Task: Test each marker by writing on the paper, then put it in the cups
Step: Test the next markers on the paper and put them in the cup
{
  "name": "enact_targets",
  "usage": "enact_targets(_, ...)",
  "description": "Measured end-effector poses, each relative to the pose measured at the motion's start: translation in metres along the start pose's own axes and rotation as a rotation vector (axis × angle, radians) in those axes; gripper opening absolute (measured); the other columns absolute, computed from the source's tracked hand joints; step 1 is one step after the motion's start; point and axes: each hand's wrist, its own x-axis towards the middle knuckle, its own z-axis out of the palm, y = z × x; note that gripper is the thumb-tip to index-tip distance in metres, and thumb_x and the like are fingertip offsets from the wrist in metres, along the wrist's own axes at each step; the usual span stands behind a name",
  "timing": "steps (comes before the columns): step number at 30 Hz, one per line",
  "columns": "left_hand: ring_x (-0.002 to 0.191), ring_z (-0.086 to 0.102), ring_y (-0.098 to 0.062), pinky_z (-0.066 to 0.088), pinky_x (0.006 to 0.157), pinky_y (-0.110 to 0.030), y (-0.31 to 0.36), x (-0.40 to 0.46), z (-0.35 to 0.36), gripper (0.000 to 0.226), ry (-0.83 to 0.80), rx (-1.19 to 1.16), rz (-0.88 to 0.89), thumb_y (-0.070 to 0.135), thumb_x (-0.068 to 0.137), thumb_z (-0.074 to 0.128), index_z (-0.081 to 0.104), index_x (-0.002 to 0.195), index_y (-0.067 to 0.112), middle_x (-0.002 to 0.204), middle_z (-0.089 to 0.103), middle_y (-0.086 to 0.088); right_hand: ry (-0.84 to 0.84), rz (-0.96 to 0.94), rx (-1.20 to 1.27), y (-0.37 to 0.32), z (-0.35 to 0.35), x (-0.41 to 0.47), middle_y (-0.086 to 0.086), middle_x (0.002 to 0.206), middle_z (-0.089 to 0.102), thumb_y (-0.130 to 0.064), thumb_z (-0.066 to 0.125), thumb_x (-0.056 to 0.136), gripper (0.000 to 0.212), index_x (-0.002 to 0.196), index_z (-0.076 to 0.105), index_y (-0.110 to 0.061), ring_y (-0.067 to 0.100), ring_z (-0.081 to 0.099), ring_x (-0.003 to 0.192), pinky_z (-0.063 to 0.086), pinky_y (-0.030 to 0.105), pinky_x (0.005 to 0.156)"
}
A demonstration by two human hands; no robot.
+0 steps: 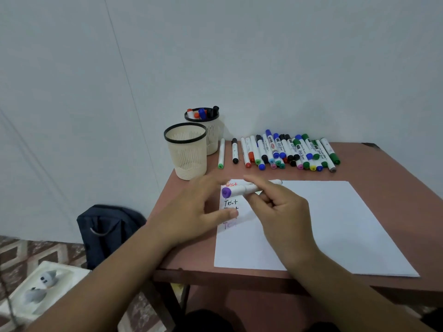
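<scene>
Purple-capped marker (pixel 249 188) lies level — cap leftward — gripped by right hand (pixel 280 209).

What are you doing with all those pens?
Testing markers. The right hand holds a purple-capped marker over the paper, where "Test" is written several times. The left hand is open beside it. Some markers stand in the far cup; many more lie waiting on the table.

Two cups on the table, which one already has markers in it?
The far cup, by the wall: marker caps stick out of its top. The near cup shows none inside.
</scene>
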Motion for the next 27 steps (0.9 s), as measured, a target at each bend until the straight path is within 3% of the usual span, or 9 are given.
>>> enact_targets(4, 0.133, 0.032, 0.003, 0.032, 0.115, -0.036, -0.016, 0.014, 0.013, 0.071, -0.179, 0.130, 0.003, 0.082, 0.088, 0.041, 0.044, 0.146, 0.041, 0.148, 0.040, 0.025, -0.066, 0.076, 0.072, -0.004, -0.006, 0.010, -0.024, 0.066, 0.055, -0.032, 0.077, 0.090, 0.025, 0.114, 0.079, -0.028, 0.001, 0.051, 0.068, 0.041, 0.013, 0.060)
enact_targets(7, 0.136, 0.032, 0.004, 0.029, 0.117, -0.036, -0.020, 0.013, 0.019, 0.062, -0.132, 0.132, 0.031, 0.074, 0.093, 0.041, 0.047, 0.144, 0.040, 0.149, 0.040, 0.027, -0.169, 0.175, 0.101, -0.006, -0.010, 0.033, -0.009, 0.071, 0.052, -0.044, 0.078, 0.086, 0.014, 0.096, 0.080, -0.036, 0.005, 0.046, 0.066, 0.042, 0.021, 0.064)
enact_targets(10, 0.128, 0.038, 0.002, 0.033, 0.112, -0.031, -0.025, 0.022, 0.014, 0.046, -0.140, 0.089, 0.013, 0.058, 0.098, 0.050, 0.054, 0.139, 0.038, 0.142, 0.048, 0.025, -0.206, 0.229, 0.129, -0.010, -0.008, 0.064, 0.010, 0.089, 0.070, -0.042, 0.080, 0.087, 0.012, 0.088, 0.080, -0.030, 0.030, 0.063, 0.083, 0.055, 0.040, 0.077)
enact_targets(13, 0.116, 0.041, -0.001, 0.039, 0.104, -0.030, -0.031, 0.033, 0.009, 0.044, -0.179, 0.071, 0.006, 0.059, 0.092, 0.059, 0.059, 0.132, 0.040, 0.129, 0.053, 0.025, -0.238, 0.257, 0.124, -0.023, -0.006, 0.098, 0.004, 0.085, 0.074, -0.035, 0.079, 0.089, 0.006, 0.083, 0.079, -0.034, 0.027, 0.070, 0.081, 0.061, 0.048, 0.080)
enact_targets(16, 0.119, 0.039, 0.001, 0.040, 0.102, -0.025, -0.040, 0.038, 0.009, 0.047, -0.174, 0.037, 0.003, 0.064, 0.087, 0.062, 0.059, 0.130, 0.045, 0.127, 0.050, 0.031, -0.259, 0.265, 0.145, -0.039, -0.006, 0.134, 0.000, 0.070, 0.071, -0.032, 0.079, 0.091, 0.010, 0.086, 0.078, -0.023, 0.012, 0.060, 0.061, 0.059, 0.039, 0.070)
enact_targets(18, 0.121, 0.036, 0.002, 0.037, 0.102, -0.022, -0.044, 0.038, 0.012, 0.047, -0.166, 0.014, 0.000, 0.064, 0.086, 0.063, 0.059, 0.130, 0.046, 0.128, 0.047, 0.033, -0.241, 0.204, 0.102, -0.047, -0.005, 0.159, 0.001, 0.081, 0.075, -0.031, 0.077, 0.092, 0.008, 0.090, 0.078, -0.023, 0.011, 0.064, 0.067, 0.057, 0.029, 0.068)
enact_targets(21, 0.125, 0.033, 0.003, 0.036, 0.104, -0.020, -0.046, 0.039, 0.015, 0.046, -0.160, 0.003, 0.011, 0.064, 0.086, 0.063, 0.059, 0.129, 0.047, 0.130, 0.043, 0.037, -0.182, 0.107, 0.112, -0.053, 0.004, 0.196, 0.000, 0.093, 0.076, -0.024, 0.078, 0.092, 0.012, 0.104, 0.075, -0.023, 0.016, 0.074, 0.084, 0.063, 0.039, 0.085)
enact_targets(24, 0.130, 0.032, 0.004, 0.034, 0.108, -0.022, -0.049, 0.039, 0.017, 0.042, -0.143, -0.034, -0.005, 0.060, 0.089, 0.062, 0.058, 0.128, 0.046, 0.133, 0.041, 0.037, -0.103, 0.023, 0.139, -0.054, 0.019, 0.226, -0.003, 0.096, 0.073, -0.019, 0.076, 0.092, 0.026, 0.114, 0.064, -0.026, 0.015, 0.075, 0.089, 0.062, 0.040, 0.087)
enact_targets(27, 0.131, 0.034, 0.003, 0.036, 0.109, -0.025, -0.049, 0.039, 0.017, 0.037, -0.110, -0.061, -0.002, 0.054, 0.097, 0.055, 0.058, 0.131, 0.041, 0.133, 0.044, 0.034, 0.032, -0.073, 0.139, -0.055, 0.036, 0.246, -0.007, 0.096, 0.071, -0.021, 0.072, 0.092, 0.026, 0.113, 0.058, -0.028, 0.011, 0.072, 0.089, 0.058, 0.020, 0.074)
